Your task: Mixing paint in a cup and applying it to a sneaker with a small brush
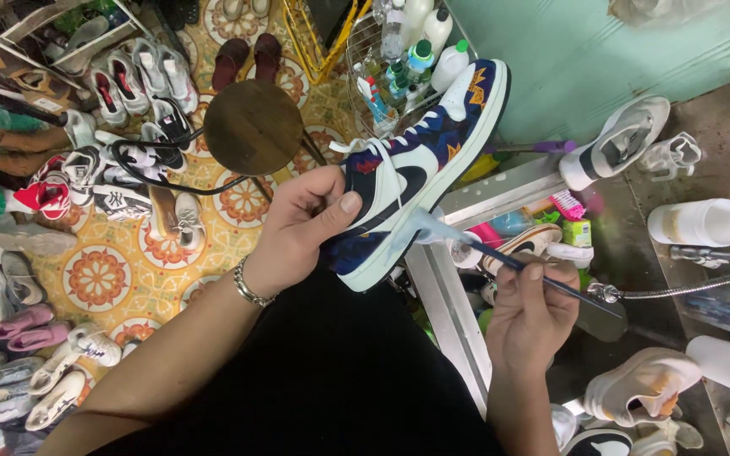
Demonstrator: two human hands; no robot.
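Note:
My left hand grips a high-top sneaker, navy with a patterned upper, white panels and a pale sole, held tilted with its toe toward me. A metal bracelet sits on that wrist. My right hand is closed on a thin dark-handled brush. The brush's pale bristle end rests against the sneaker's side, near the sole.
Many pairs of shoes lie on the patterned floor at left, beside a round wooden stool. A wire rack of bottles stands behind. At right are a wet metal counter, white cups, a hose sprayer and more sneakers.

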